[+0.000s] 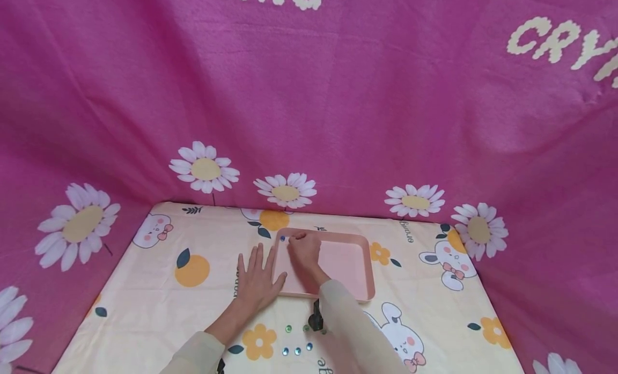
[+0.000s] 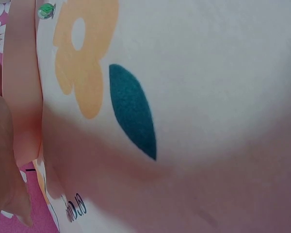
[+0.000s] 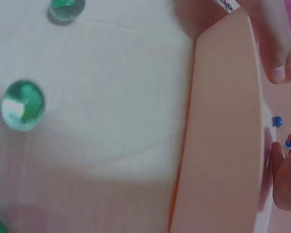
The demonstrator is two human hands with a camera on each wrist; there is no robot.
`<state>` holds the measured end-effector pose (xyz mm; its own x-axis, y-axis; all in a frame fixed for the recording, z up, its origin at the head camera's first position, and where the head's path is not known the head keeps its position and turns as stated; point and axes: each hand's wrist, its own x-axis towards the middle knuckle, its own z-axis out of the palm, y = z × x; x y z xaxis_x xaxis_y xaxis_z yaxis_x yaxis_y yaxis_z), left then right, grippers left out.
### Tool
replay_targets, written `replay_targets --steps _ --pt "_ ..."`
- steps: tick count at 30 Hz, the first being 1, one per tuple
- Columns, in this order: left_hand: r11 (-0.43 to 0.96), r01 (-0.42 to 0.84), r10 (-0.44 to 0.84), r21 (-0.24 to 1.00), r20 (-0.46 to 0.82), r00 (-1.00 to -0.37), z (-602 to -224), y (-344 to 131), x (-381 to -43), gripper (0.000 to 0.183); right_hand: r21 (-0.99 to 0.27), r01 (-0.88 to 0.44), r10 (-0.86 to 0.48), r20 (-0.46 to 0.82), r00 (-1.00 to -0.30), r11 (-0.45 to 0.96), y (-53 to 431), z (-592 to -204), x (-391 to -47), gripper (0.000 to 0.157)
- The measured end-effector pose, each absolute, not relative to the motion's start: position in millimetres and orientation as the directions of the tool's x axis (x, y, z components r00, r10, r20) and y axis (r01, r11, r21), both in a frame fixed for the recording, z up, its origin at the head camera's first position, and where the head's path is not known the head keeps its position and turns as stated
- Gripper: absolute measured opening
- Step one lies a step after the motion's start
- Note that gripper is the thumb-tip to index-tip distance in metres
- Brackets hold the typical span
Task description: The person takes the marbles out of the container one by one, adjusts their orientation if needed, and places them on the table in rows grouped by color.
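A shallow pink tray (image 1: 345,266) lies on the patterned cloth. My right hand (image 1: 305,251) is over its far left part and pinches a blue marble (image 3: 288,144) between thumb and fingertips. Close by, in the tray's far left corner, sits another blue marble (image 1: 282,239). My left hand (image 1: 258,277) is spread with straight fingers along the tray's left side, its thumb reaching over the near left corner. In the right wrist view, the left hand's fingers (image 3: 276,43) show at the tray's rim.
In front of the tray, green marbles (image 1: 288,328) lie in a row on the cloth (image 1: 159,309). Nearer still is a row of blue marbles (image 1: 298,351). A black wrist camera (image 1: 316,319) sits under the right forearm. A magenta curtain (image 1: 328,122) rises behind.
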<state>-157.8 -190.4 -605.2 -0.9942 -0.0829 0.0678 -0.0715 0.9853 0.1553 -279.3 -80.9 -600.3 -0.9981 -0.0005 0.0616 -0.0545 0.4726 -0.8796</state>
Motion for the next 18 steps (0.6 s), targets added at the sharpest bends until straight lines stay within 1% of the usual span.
replay_targets --steps 6,9,12,15,18 --pt "0.984 -0.073 -0.085 0.162 0.071 -0.994 -605.6 -190.1 -158.7 0.082 -0.903 -0.122 -0.051 0.11 -0.993 0.413 -70.8 -593.2 -281.3 0.003" --pt "0.983 -0.071 -0.085 0.172 0.075 -0.994 -605.9 -189.7 -159.0 0.082 -0.909 -0.168 -0.101 0.14 -0.985 0.38 -62.9 -588.8 -279.9 0.008" --pt "0.979 -0.071 -0.085 0.191 0.067 -0.994 -605.7 -189.2 -158.6 0.082 -0.89 -0.238 -0.165 0.187 -0.968 0.39 -51.9 -585.2 -276.6 0.014" --pt "0.978 -0.078 -0.091 0.192 0.058 -0.994 -605.9 -189.3 -158.3 0.082 -0.864 -0.302 -0.217 0.231 -0.948 0.403 -39.4 -582.9 -273.0 0.015" --pt "0.979 -0.084 -0.097 0.185 0.061 -0.993 -606.8 -189.8 -158.8 0.083 -0.859 -0.314 -0.236 0.234 -0.943 0.404 -27.3 -579.5 -268.7 0.014"
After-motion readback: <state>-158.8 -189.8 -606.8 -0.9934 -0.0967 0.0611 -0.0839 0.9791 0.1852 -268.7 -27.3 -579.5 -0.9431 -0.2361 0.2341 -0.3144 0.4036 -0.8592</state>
